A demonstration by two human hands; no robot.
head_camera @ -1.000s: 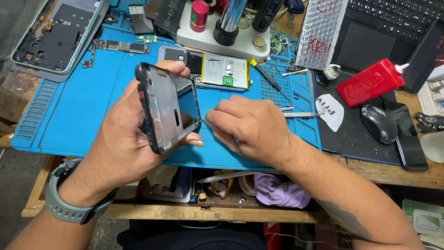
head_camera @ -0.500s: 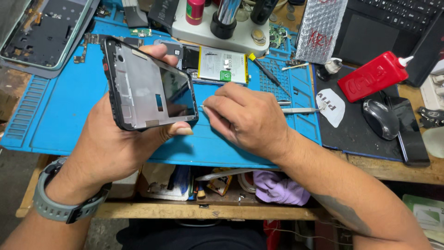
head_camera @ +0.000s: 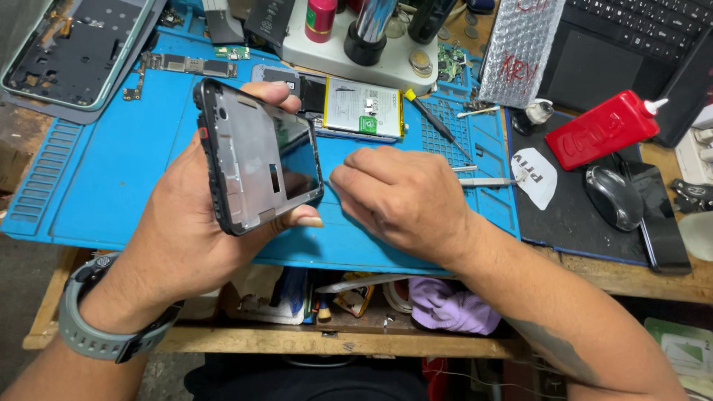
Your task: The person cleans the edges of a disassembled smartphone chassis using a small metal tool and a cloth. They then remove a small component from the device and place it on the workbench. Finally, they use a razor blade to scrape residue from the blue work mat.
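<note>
My left hand [head_camera: 178, 230] grips a black phone frame [head_camera: 256, 156] with a grey metal inner plate, tilted up above the blue work mat [head_camera: 104, 186]. My right hand [head_camera: 405, 197] is closed beside the frame's right edge, its fingertips pinched near the frame's corner; whether it holds a small tool or part is hidden by the fingers. A grey watch [head_camera: 93, 327] sits on my left wrist. A phone battery [head_camera: 364, 108] in an opened phone lies on the mat just behind the hands.
Tweezers [head_camera: 483, 180] and a yellow-tipped screwdriver [head_camera: 434, 122] lie on the mat at right. A red squeeze bottle [head_camera: 601, 130], a mouse [head_camera: 613, 197] and a dark phone [head_camera: 665, 223] are on a black pad. Another open phone shell [head_camera: 67, 52] lies at far left.
My left hand has lifted and turned the frame so its inner face shows more, then shifted it slightly right. My right hand stayed by the frame's edge.
</note>
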